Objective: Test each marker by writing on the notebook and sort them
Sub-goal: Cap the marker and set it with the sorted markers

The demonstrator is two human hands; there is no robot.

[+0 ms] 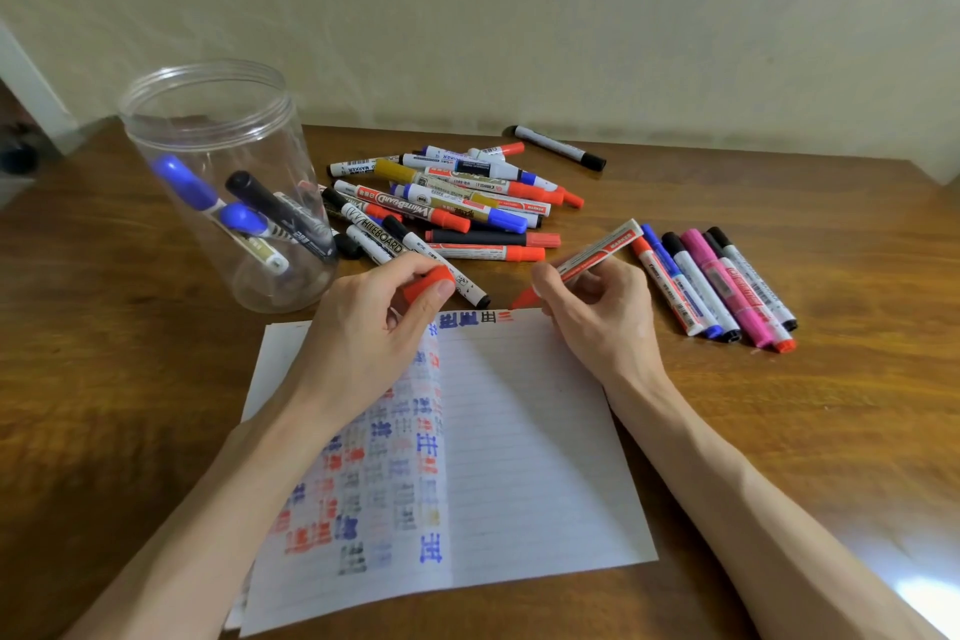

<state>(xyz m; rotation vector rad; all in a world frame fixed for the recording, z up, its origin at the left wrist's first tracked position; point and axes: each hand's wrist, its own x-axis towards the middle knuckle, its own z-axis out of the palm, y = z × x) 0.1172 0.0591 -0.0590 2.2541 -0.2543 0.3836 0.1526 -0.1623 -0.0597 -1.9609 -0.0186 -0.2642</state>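
**Red marker uncapped, tip at far edge of page**

Right hand (597, 312): fingers and thumb pinch the red marker (597, 252) low on its barrel, pen-fashion. The barrel slants up and away to the right of the grip. The red tip points down and left of the grip, at the far edge of the notebook (519, 431). Cannot tell whether the tip touches the paper. Short red strokes (505, 316) sit on the page just below the tip.

Left hand (374, 322): thumb and curled fingers pinch the red cap (428, 283), off the marker. It is left of the right-hand grip, apart from it. The hand lies over the left page.

Notebook: open flat on the wooden table (779, 405), under and nearer than both grips. Left page is covered in blue, red and grey test marks. Right page is lined and mostly blank, with a few marks along its far edge.

Unsorted pile of markers (457, 203): beyond both grips, mixed red, blue, black and gold, lying crosswise.

Row of markers (717, 286): just right of the right-hand grip, laid side by side, including red, blue, black and pink.

Clear plastic jar (228, 182): left of the cap grip and beyond it, holding blue-capped and black markers.

Lone black marker (561, 148): far beyond the grip, near the wall.
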